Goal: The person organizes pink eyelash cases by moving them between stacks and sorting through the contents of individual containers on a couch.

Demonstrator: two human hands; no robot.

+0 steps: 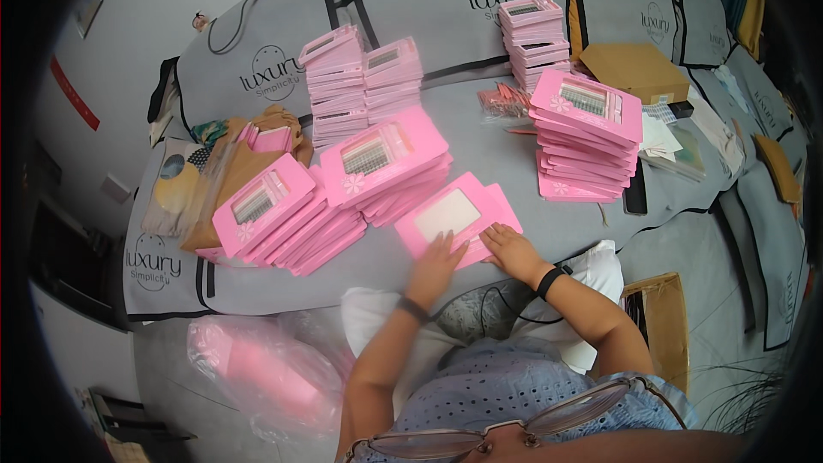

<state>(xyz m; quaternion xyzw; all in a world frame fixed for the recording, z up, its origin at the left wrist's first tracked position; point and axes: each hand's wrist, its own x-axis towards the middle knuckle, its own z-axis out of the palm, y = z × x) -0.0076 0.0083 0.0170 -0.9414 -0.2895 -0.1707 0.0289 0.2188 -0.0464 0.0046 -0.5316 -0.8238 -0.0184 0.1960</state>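
Before me on the grey-covered sofa lies a pink card sleeve (467,185) with a pale rectangular window, and a second pink piece (507,201) shows from under its right side. My left hand (439,264) rests on the sleeve's near edge, fingers stretched toward the window and thumb apart. Flat on the right part of the pink card is my right hand (509,251), its fingers spread. Just beyond the sleeve, a leaning stack of pink false-lash boxes (390,150) shows lash rows through the top window. Another fanned-out stack of lash boxes (266,201) lies left of it.
Taller pink stacks (336,86) stand against the sofa back. On the right are a pink box stack (591,137), a cardboard box (634,73) and a black phone (635,189). A clear bag with pink contents (266,373) lies on the floor, left of my legs.
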